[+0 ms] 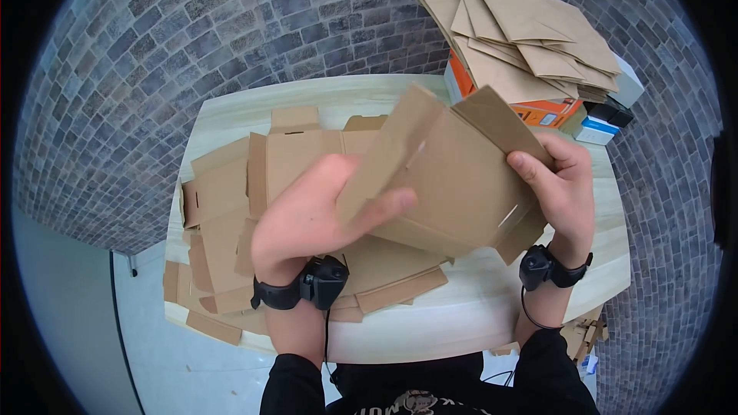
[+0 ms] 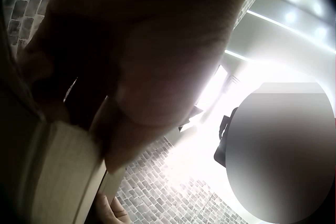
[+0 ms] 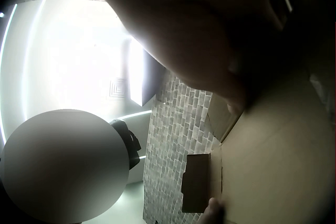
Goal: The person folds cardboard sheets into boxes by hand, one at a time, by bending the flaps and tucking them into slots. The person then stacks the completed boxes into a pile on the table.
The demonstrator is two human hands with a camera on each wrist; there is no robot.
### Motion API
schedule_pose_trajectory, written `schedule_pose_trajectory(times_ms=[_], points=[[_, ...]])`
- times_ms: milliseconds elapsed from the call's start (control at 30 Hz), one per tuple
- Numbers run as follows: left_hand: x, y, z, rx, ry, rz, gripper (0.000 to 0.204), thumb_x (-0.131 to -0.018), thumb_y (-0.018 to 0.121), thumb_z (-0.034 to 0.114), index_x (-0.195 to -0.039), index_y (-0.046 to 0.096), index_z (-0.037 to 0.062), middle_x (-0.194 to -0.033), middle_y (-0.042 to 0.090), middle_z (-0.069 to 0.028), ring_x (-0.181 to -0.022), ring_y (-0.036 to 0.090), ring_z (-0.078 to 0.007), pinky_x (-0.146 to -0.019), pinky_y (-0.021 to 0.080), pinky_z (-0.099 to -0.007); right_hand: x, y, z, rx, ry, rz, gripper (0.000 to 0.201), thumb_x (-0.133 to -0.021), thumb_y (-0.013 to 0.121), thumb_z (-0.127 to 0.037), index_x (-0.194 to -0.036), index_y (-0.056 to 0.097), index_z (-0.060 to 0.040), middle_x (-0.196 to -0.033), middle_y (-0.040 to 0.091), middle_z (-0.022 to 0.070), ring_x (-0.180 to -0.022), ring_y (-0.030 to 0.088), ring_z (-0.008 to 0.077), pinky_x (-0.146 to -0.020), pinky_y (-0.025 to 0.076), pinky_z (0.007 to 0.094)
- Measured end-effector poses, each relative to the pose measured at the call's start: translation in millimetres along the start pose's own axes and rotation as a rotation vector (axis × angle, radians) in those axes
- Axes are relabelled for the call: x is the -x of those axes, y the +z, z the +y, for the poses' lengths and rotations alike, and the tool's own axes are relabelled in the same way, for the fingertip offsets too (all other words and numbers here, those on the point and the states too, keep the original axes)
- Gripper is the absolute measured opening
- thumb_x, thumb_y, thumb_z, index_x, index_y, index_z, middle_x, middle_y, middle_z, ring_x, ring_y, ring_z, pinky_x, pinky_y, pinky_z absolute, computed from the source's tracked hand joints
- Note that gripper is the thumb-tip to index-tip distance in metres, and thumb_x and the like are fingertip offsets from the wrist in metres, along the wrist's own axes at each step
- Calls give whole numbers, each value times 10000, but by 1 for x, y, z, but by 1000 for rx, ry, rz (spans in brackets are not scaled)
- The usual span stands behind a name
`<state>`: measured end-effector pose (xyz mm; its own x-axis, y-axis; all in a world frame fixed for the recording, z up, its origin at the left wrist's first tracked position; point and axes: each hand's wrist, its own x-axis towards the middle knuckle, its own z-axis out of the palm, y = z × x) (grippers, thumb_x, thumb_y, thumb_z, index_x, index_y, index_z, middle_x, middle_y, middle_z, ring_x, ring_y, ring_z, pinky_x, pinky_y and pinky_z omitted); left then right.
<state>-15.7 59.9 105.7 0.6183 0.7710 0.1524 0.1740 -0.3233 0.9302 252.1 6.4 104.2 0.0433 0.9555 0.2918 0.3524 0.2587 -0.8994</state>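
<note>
Carton (image 1: pixel 461 177) nearest me, tilted, up over the table (image 1: pixel 477 315) btwn both hands. R hand (image 1: pixel 565 184) pinches its R flap, thumb in front, other fingers behind. L hand (image 1: pixel 304 211) at its L side, thumb out in front, fingers mostly hidden; can't tell if they grip. Flat cardboard (image 1: pixel 223 192) lies below, table's L side; brown sheets (image 1: pixel 530 31) piled atop orange box (image 1: pixel 542 114), far R.
</note>
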Motion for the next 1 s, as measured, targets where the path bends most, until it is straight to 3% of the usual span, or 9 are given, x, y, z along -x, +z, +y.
schedule_pose_trajectory(times_ms=[133,200,267,400,467,600,767,833,1000], points=[[-3,5,-12,-10,-103,382,357,-844,710,288,-1006,641,-23,-776,645,-73,-722,599,-159,-696,480,-268,-6,-7,4,43,-141,323,215,-896,622,-103,-1068,615,26,-943,669,72,-845,603,94,-772,467,237],[-3,0,-17,96,-155,475,348,-858,697,284,-1011,637,-22,-806,650,-67,-734,599,-145,-691,479,-265,-12,-12,3,9,-277,747,307,-920,601,-138,-1176,556,26,-997,669,99,-869,629,124,-822,474,258],[-5,-3,-10,208,-208,568,339,-873,684,281,-1017,633,-22,-835,654,-61,-746,599,-132,-685,479,-262,-11,-24,10,42,-274,769,382,-960,548,-254,-1234,516,11,-1028,665,121,-873,645,146,-829,481,271],[-13,-2,-7,420,-95,555,352,-889,668,257,-1083,606,-30,-927,664,-67,-822,618,-120,-729,496,-259,-9,-24,20,-293,104,247,572,-995,360,-487,-1246,510,5,-1001,668,120,-842,648,153,-765,485,271],[-17,3,-14,432,-44,540,361,-890,668,251,-1105,600,-30,-949,669,-71,-850,624,-124,-751,500,-257,-14,-20,28,-587,302,-235,631,-989,328,-528,-1258,496,18,-989,669,120,-813,641,151,-747,483,269],[-20,12,-16,464,-38,596,362,-900,652,243,-1151,589,-11,-999,656,-63,-885,614,-122,-755,496,-252,-15,-11,27,-369,280,-411,387,-943,572,-308,-1126,602,31,-970,676,84,-823,607,90,-714,454,226],[-9,3,-11,302,-188,330,381,-907,639,215,-1197,556,-20,-1037,640,-71,-933,588,-109,-780,478,-238,-19,-8,37,-325,326,-334,262,-897,641,-169,-1062,626,34,-920,675,59,-787,598,61,-677,468,208],[-9,-3,-12,375,-154,-61,349,-879,656,124,-1170,536,-26,-1030,622,-64,-934,590,-109,-788,481,-240,-19,-6,31,-423,247,-130,198,-904,626,-131,-1013,624,34,-867,672,50,-742,597,58,-661,482,220],[-13,2,-24,449,-111,-75,310,-884,613,34,-1167,528,-62,-1056,637,-82,-966,590,-107,-828,471,-231,-23,-22,47,-404,228,-176,221,-908,606,-95,-1076,602,49,-941,687,92,-784,637,85,-684,510,221]])
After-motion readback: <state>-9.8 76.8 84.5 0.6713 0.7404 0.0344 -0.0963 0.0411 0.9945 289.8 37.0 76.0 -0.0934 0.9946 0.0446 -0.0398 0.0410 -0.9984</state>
